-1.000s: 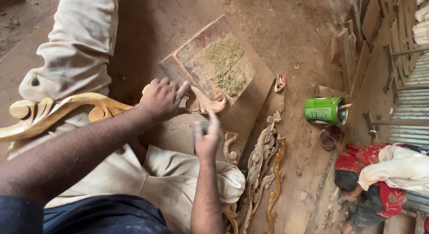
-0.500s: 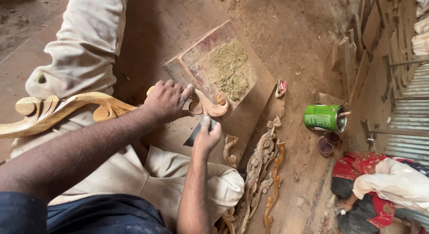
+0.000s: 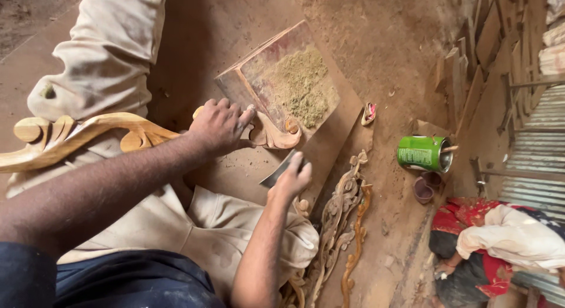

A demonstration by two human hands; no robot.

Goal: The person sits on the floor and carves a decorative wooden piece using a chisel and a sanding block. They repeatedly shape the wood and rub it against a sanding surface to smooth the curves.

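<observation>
mid filling or scraping step, by the look of it. left hand [image 3: 219,127] clamped over the carved wooden scroll [image 3: 88,134], fingers curled tight near its curled end [image 3: 272,134]. right hand [image 3: 291,180] closed around a flat metal blade [image 3: 276,174], just below that end. greenish filler [image 3: 301,85] heaped on the board [image 3: 329,137] beyond the fingertips. next move probably needs blade edge laid flat, steady pressure.

A carved wooden scroll [image 3: 88,137] lies at left across the lap; a board [image 3: 259,84] holding sawdust [image 3: 300,84] lies beyond; a tin can [image 3: 422,153] lies on the floor [image 3: 382,43] at right.
</observation>
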